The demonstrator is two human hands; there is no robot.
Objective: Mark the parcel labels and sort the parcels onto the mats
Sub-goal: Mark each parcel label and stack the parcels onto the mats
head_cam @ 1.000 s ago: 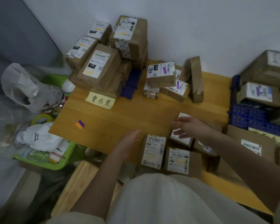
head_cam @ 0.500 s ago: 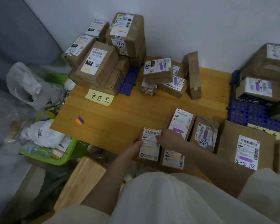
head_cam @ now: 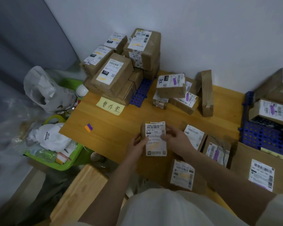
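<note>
Brown cardboard, wrapped in tape and faced with a white shipping label, makes up the small parcel [head_cam: 155, 138] held up over the near part of the wooden desk [head_cam: 114, 128]. The left hand [head_cam: 138, 145] grips its left edge, fingers curled round behind and thumb on the label; the right hand [head_cam: 176, 138] pinches its right edge, fingers clamped on the label side. Along the near edge, right of the hands, lie more labelled brown parcels [head_cam: 183, 174], two showing purple marks. Toward the left edge lie a purple and an orange marker cap [head_cam: 88, 127], side by side. Farther back, a yellow paper note with handwritten characters [head_cam: 110, 106] sits before a tall stack of brown boxes [head_cam: 121, 69] on a blue perforated plastic mat [head_cam: 140, 93] in the far left corner. Another blue mat [head_cam: 261, 136] carries boxes at the right edge.
</note>
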